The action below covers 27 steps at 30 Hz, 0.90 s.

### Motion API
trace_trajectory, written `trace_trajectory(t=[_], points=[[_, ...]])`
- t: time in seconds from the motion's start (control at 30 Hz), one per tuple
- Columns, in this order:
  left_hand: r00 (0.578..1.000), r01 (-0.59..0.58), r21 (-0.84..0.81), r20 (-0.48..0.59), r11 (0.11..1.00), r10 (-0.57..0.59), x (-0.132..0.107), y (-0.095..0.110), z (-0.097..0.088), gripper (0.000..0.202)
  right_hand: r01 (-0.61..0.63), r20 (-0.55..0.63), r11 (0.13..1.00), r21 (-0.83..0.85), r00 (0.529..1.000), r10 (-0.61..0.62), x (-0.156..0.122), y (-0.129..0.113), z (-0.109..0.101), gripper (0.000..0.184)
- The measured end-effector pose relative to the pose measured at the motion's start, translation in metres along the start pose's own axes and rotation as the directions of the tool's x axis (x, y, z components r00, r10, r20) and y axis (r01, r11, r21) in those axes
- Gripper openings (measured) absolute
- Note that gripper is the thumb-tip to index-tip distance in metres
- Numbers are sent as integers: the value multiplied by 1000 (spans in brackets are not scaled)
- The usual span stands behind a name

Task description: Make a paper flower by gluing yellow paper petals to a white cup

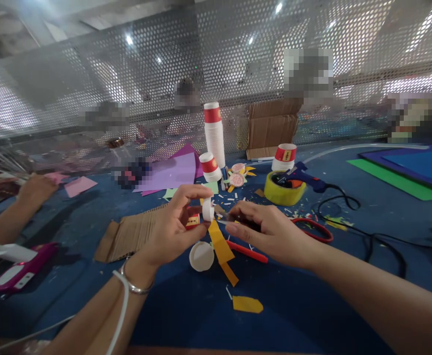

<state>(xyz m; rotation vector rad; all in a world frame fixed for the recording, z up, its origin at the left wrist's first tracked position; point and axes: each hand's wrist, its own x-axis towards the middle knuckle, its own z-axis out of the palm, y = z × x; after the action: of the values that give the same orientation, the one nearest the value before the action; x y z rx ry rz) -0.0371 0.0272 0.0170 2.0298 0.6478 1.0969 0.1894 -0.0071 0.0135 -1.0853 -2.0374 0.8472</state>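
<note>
My left hand [167, 227], with a silver bangle at the wrist, pinches a short white paper-cup base [208, 210] by its edges, tilted on its side. Close on its right, my right hand [263, 229] has thumb and fingers closed around something thin and greyish, which I cannot make out. A red and white cup piece [192, 221] shows behind my left fingers. Beneath the hands lie orange-yellow paper strips [221, 244], a white paper disc [201, 256] and a long red tool [248, 251]. Nearer me is a pointed yellow paper piece [248, 304].
Stacked paper cups [214, 138] stand at the back. Yellow tape [284, 190] sits right, with a blue glue gun [306, 175] and trailing black cord. Corrugated cardboard [132, 234] and a magenta device [21, 268] lie left, near another person's hand [36, 192].
</note>
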Motion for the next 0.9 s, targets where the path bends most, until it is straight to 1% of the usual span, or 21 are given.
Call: trace_trajectory(t=[0.27,0.4,0.57,0.67,0.9], points=[[999,6,52,33,999,-8,-1,0,0,45,18,45,997,-78,999,-15,-1,0,0,29],[1000,4,61,27,998,-6,-2,0,-1,47,35,49,994,-102,998,-30,-1,-1,1,29],[999,-3,107,32,994,0,-1,4,2,51,23,48,996,-84,999,-19,0,-1,2,29],[999,7,104,31,995,-11,-2,5,4,51,35,42,997,-71,999,-33,0,-1,2,27],[1000,-7,125,14,992,5,-4,4,5,53,28,34,997,-72,999,-26,-1,-2,2,34]])
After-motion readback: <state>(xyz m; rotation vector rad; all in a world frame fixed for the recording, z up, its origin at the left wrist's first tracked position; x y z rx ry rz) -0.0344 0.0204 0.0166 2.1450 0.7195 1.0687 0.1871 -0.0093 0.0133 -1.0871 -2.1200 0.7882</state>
